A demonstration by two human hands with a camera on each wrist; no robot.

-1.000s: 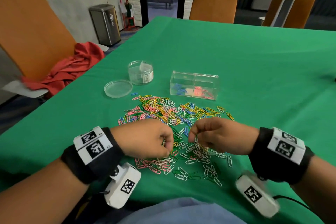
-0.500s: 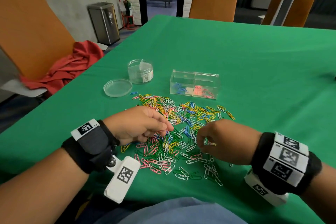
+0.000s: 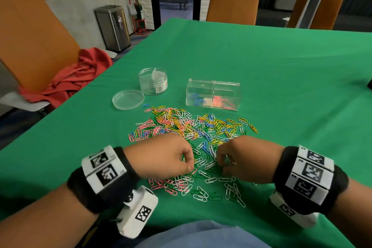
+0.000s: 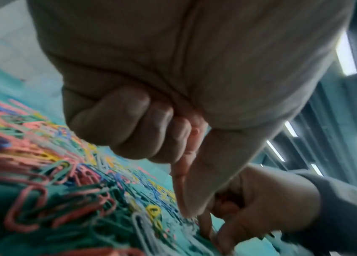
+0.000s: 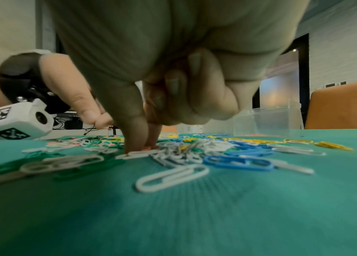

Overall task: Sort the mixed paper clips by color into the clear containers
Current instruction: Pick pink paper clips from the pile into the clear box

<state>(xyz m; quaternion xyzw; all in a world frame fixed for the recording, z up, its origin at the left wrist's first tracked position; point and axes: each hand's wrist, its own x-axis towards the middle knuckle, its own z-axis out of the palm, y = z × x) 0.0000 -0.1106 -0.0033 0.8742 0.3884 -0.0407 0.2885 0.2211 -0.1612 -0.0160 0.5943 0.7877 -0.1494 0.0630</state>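
A heap of mixed paper clips (image 3: 191, 129) in pink, yellow, green, blue and white lies on the green cloth. My left hand (image 3: 189, 165) is at the heap's near side with its fingers curled. Thumb and forefinger pinch down on a clip (image 4: 186, 213), and a bit of green shows at the thumb. My right hand (image 3: 222, 167) is just to its right, also curled. Its thumb and forefinger (image 5: 138, 150) pinch at a white clip on the cloth. Behind the heap stands a clear two-part box (image 3: 213, 94), with blue clips on the left and pink ones on the right.
A round clear jar (image 3: 153, 81) and its flat lid (image 3: 128, 99) sit behind the heap to the left. A red cloth (image 3: 66, 84) hangs over the orange chair on the left. Green cloth (image 3: 302, 86) stretches away to the right and rear.
My left hand has drawn back from the heap's middle to its near side. My right hand has shifted slightly left, so the two hands are close together again.
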